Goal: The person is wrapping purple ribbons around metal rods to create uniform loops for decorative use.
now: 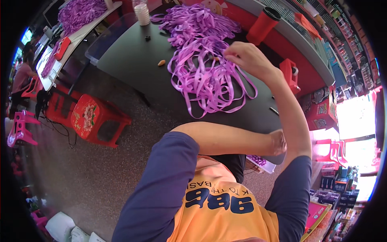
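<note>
A loose heap of purple ribbon loops (205, 80) spreads over the dark table (125, 52), with a denser bunch of purple ribbons (197, 20) behind it. My right hand (250, 58) is raised over the right side of the heap, its fingers curled closed; what they hold, if anything, is hidden. My left arm crosses in front of me to the right. My left hand (278, 142) is by the table's near right edge, partly covered by my right forearm, so its fingers are hard to make out. Below it sits a white tray (268, 167) with small purple pieces.
A clear container of white discs (142, 14) and a tan oval piece (161, 63) are on the table. A red cylinder (264, 26) stands at its back right. Red stools (100, 121) are at left. Far left, a person sits by another table (48, 68) bearing purple ribbons.
</note>
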The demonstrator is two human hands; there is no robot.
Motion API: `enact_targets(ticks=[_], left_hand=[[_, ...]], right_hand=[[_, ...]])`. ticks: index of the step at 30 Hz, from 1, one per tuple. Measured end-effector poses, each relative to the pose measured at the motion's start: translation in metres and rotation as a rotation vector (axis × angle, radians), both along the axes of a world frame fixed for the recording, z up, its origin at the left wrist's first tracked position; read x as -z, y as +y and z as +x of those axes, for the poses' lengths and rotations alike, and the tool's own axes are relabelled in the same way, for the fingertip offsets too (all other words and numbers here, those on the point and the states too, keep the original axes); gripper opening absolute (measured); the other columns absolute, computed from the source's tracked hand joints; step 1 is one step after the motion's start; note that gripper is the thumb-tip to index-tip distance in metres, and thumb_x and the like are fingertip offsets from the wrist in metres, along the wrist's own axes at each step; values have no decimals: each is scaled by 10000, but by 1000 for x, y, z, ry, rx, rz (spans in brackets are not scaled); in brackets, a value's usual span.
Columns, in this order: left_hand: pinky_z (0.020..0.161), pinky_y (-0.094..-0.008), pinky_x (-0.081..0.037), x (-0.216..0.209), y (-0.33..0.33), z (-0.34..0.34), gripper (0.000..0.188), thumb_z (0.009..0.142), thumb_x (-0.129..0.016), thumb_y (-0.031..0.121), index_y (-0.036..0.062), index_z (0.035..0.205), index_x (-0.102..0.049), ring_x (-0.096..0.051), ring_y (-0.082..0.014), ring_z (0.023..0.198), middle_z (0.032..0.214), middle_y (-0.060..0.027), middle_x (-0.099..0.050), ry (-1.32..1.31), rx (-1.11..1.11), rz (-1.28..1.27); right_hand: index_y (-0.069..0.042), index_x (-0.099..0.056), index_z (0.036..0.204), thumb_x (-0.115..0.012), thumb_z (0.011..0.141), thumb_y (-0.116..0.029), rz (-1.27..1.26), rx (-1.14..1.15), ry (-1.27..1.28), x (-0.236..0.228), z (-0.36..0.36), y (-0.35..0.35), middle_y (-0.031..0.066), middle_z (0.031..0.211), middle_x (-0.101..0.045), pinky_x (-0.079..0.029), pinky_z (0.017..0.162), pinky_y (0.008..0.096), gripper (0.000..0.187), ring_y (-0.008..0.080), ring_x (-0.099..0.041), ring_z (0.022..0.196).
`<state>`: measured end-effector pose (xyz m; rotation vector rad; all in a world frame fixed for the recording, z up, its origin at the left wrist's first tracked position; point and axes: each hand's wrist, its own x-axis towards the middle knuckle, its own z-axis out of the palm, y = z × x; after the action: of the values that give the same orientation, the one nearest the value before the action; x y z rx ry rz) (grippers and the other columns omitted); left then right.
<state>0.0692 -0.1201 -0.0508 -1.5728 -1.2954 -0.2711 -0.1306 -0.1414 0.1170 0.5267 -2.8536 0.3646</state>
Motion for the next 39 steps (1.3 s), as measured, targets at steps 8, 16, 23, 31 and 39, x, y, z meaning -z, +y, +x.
enact_targets(ticks=[8,16,23,31,39], left_hand=[[1027,-467,-297,-59,-175,-47,327,817,-559,225,82,1108,-598,-501,-265,1138,1177,-97,-572,-737,692,-620],[1009,-435,-379,-49,-242,-75,334,780,-646,15,52,1106,-588,-501,-277,1171,1193,-106,-561,-1311,687,-320],[807,-335,-467,-80,-234,-89,278,788,-625,-8,30,1062,-598,-580,-259,966,1092,-132,-588,-1507,575,67],[1023,-320,-318,-128,-122,-53,746,785,-716,182,21,1381,-299,-457,-172,1190,1191,-105,-545,-1996,1166,-553],[774,-275,-494,-126,-58,6,187,870,-595,59,-29,1035,-601,-622,-145,814,870,-76,-644,-2288,1123,-1322]], right_hand=[[-55,-675,804,-675,728,-263,-27,270,-172,44,-59,-7,117,834,-649,-479,739,365,221,256,-624,843],[64,-593,999,-559,869,-125,-1509,20,-237,9,-15,29,162,986,-640,-503,780,273,232,220,-638,883],[-17,-507,771,-480,842,-97,-1518,-148,-327,-45,136,49,301,1182,-533,-416,558,196,110,106,-547,656],[-2,-558,833,-536,817,-106,-1552,-211,-77,-38,287,55,345,1120,-534,-398,484,178,107,138,-592,628],[-8,-583,858,-502,828,-46,-1559,353,301,11,432,84,282,1072,-583,-382,459,175,94,130,-603,628]])
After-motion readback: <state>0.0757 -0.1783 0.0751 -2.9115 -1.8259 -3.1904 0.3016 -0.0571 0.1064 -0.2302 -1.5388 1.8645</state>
